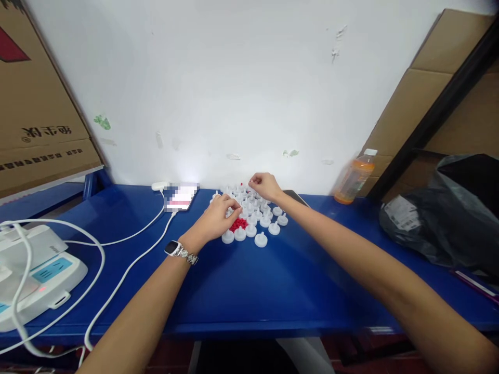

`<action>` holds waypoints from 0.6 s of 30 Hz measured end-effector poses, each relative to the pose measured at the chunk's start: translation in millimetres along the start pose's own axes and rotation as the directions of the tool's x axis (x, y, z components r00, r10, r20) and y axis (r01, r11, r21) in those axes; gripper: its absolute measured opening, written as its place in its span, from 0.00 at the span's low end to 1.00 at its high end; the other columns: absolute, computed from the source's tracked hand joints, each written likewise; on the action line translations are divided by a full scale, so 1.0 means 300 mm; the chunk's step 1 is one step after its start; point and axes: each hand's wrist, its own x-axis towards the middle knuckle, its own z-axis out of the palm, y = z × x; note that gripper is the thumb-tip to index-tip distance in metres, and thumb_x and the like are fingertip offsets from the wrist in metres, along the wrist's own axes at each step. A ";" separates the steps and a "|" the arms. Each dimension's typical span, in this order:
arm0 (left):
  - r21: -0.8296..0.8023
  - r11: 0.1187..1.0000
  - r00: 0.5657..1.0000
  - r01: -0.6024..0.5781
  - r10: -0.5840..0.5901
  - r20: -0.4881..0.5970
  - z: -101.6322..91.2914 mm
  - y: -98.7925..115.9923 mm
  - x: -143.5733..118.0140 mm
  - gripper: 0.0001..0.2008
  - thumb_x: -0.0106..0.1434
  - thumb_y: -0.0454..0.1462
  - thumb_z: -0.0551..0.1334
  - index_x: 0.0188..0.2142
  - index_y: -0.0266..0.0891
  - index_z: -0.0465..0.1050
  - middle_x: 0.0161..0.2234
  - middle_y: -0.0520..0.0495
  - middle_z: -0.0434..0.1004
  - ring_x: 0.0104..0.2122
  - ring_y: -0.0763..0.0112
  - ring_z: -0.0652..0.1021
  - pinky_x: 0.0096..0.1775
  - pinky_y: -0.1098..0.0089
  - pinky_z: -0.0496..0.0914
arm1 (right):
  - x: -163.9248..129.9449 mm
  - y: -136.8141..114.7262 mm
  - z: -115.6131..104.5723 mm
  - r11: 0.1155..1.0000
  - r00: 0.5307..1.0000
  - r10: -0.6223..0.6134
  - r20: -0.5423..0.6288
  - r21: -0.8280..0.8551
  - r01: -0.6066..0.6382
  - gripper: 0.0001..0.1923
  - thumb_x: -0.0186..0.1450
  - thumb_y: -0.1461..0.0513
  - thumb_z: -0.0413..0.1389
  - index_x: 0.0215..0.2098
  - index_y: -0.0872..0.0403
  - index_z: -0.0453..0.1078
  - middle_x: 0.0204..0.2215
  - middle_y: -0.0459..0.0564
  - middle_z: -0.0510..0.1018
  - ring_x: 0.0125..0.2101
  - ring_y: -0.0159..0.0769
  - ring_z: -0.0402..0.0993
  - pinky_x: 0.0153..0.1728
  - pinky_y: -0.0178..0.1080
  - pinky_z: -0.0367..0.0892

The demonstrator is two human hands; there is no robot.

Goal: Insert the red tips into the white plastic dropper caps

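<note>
Many white plastic caps [261, 239], round with a thin spout on top, stand in a cluster near the wall. Among them is a small heap of tiny red pieces [238, 224]. My left hand [220, 215] is over the left side of the cluster, beside the red heap, its fingers curled and fingertips close together; whatever is between them is too small to see. At the back of the cluster my right hand [265, 187] is closed in a pinch above the caps, and what it pinches cannot be made out. A red tip [241, 184] shows on a cap just left of it.
A lit phone [182, 197] with a white cable lies left of the caps. The power strip [58, 270] and more cables are at far left. An orange drink bottle [354, 176] and a black plastic bag [421, 218] stand right on the blue table [265, 291].
</note>
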 end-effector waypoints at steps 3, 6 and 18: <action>-0.011 1.000 1.000 0.006 -0.005 0.006 -0.003 0.005 -0.003 0.14 0.69 0.45 0.54 0.35 0.41 0.75 0.38 0.45 0.73 0.42 0.60 0.71 0.47 0.59 0.66 | 0.079 0.005 0.042 0.990 0.997 0.019 0.080 -0.139 -0.008 0.11 0.63 0.64 0.52 0.39 0.56 0.77 0.35 0.51 0.81 0.35 0.34 0.75 0.39 0.34 0.65; -0.019 1.000 1.000 0.008 -0.008 0.011 -0.006 0.010 -0.006 0.15 0.69 0.45 0.54 0.35 0.40 0.75 0.38 0.45 0.73 0.42 0.60 0.71 0.48 0.58 0.66 | 0.122 0.006 0.076 0.977 0.992 0.037 0.123 -0.213 -0.010 0.09 0.60 0.66 0.55 0.35 0.55 0.78 0.35 0.52 0.82 0.39 0.39 0.76 0.45 0.38 0.63; -0.011 1.000 1.000 0.019 -0.019 0.001 -0.008 0.019 -0.012 0.15 0.69 0.46 0.54 0.35 0.40 0.74 0.39 0.45 0.72 0.43 0.59 0.70 0.49 0.57 0.66 | 0.172 -0.015 0.093 0.944 0.945 0.130 0.299 -0.330 -0.026 0.06 0.55 0.63 0.59 0.30 0.52 0.80 0.32 0.49 0.83 0.43 0.42 0.75 0.55 0.47 0.53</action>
